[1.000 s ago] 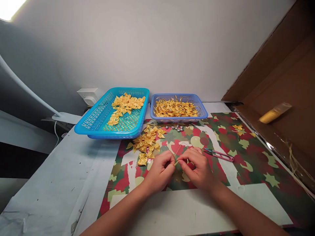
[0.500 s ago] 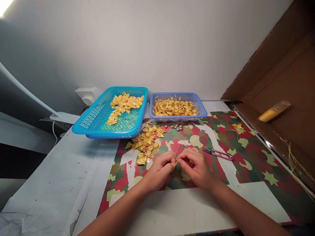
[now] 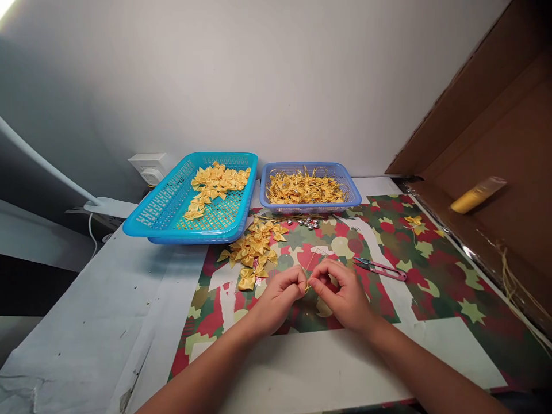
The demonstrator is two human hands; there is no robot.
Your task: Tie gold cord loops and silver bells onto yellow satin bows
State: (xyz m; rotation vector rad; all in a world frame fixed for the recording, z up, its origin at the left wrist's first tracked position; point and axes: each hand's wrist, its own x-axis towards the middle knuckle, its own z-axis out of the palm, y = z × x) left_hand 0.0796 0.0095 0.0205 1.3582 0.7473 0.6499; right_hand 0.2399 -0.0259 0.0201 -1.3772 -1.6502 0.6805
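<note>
My left hand (image 3: 284, 296) and my right hand (image 3: 338, 290) meet fingertip to fingertip low over the patterned sheet. Both are closed in a pinch on a thin yellow cord (image 3: 307, 287), which shows as a small bend between them. A fine strand rises from the fingers toward the back; my fingers hide the rest. Left of my hands lies a loose pile of yellow ribbon bows (image 3: 254, 247). To the right are thread snips (image 3: 382, 268) with a pink handle. Several small silver bells (image 3: 308, 223) sit behind, beside gold cords (image 3: 284, 218).
A blue basket (image 3: 159, 227) holding bows stands at the back left. Beside it, a purple basket (image 3: 310, 207) is filled with bows on gold cord. A single bow (image 3: 414, 221) lies right. A cardboard box wall (image 3: 487, 132) borders the right side, with a yellow roll (image 3: 478, 195) inside.
My hands stay together in nearly the same place, with small finger movements at the cord. The view has shifted slightly. The baskets, pile and snips have not moved.
</note>
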